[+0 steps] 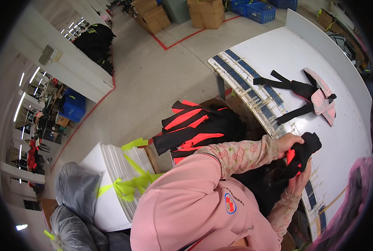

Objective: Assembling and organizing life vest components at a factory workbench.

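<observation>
My left hand [289, 143] is closed on the upper part of a black fabric piece with bright red-orange panels [306, 147], held at the table's near edge. My right hand [301, 177] grips the lower side of the same piece, its fingers partly hidden behind the cloth. Beyond my hands, a pink and black fabric piece with black straps [319, 100] lies on the white table [341, 138]. A heap of black and red-orange fabric pieces [199, 127] is left of my left arm.
Blue strips [241, 77] run along the table's worn edge. At lower left are a stack of white sheets [111, 167] tied with yellow-green ribbon and grey plastic bags [75, 188]. Pink plastic wrap [353, 196] is at right. Farther off are cardboard boxes [205, 13] and blue crates [260, 12].
</observation>
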Action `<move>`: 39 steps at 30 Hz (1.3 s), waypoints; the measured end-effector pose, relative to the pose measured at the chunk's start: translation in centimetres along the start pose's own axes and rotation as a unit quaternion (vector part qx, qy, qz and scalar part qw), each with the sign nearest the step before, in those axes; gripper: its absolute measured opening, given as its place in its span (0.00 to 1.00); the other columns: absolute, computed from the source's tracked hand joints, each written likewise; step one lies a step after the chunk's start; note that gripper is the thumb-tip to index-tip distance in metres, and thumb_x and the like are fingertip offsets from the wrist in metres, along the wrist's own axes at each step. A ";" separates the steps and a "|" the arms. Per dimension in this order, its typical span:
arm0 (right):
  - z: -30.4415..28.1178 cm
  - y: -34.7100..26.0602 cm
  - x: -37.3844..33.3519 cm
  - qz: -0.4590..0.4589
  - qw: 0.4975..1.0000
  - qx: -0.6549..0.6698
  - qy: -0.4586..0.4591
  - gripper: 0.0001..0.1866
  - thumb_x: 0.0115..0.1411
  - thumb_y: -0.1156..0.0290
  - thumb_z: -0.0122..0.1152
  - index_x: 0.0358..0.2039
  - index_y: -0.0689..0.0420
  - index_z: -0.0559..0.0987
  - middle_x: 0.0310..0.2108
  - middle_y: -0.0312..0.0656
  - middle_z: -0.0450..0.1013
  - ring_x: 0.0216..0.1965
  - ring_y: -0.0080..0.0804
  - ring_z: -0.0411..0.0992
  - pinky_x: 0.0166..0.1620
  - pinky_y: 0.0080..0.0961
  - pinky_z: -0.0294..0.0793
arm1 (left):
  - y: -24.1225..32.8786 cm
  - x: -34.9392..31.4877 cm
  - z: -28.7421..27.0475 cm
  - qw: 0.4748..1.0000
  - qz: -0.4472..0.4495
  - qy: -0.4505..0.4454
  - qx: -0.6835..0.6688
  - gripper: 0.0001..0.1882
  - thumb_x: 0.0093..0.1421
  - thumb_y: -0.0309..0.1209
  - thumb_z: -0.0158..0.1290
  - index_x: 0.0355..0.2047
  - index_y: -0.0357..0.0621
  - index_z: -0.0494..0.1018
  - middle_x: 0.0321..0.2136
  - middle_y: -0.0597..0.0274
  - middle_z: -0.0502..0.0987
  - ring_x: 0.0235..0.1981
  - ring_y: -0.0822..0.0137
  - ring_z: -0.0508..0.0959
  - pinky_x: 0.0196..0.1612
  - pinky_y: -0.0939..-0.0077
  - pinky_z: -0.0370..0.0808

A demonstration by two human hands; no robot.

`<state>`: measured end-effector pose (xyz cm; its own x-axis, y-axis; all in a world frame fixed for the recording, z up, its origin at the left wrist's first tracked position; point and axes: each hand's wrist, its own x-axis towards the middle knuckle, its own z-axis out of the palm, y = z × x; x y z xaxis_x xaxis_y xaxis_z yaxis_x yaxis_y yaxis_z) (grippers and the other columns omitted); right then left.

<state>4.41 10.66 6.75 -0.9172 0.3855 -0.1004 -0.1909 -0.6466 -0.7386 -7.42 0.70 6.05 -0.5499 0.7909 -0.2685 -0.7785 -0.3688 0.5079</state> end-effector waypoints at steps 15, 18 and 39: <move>-2.5 0.2 0.5 -0.159 0.933 -0.305 0.101 0.12 0.71 0.62 0.49 0.34 0.56 0.70 0.27 0.29 0.68 0.27 0.13 0.65 0.30 0.13 0.66 | -0.9 -0.1 -1.1 0.945 0.035 -0.086 0.314 0.12 0.65 0.32 0.50 0.35 0.34 0.76 0.35 0.61 0.78 0.36 0.74 0.76 0.41 0.77 0.73; -3.0 0.0 0.6 -0.125 0.957 -0.251 0.074 0.11 0.70 0.63 0.49 0.33 0.57 0.70 0.27 0.30 0.69 0.27 0.14 0.66 0.30 0.14 0.68 | -1.2 -2.5 0.5 0.975 -0.003 -0.181 0.128 0.12 0.64 0.34 0.51 0.35 0.34 0.76 0.32 0.62 0.79 0.33 0.73 0.77 0.41 0.77 0.73; 2.3 -1.0 -2.8 0.133 0.974 -0.175 -0.050 0.24 0.70 0.50 0.43 0.43 0.62 0.73 0.32 0.47 0.77 0.32 0.37 0.77 0.43 0.37 0.78 | 2.1 -3.0 -0.1 0.834 0.349 -0.046 0.426 0.07 0.64 0.31 0.53 0.36 0.41 0.68 0.28 0.67 0.72 0.33 0.79 0.71 0.38 0.79 0.69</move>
<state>6.33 8.72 9.32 -0.9511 0.1575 -0.2658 0.1722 -0.4440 -0.8793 -7.45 -2.52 7.83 -0.7232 0.5774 0.3788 0.2395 -0.3048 0.9218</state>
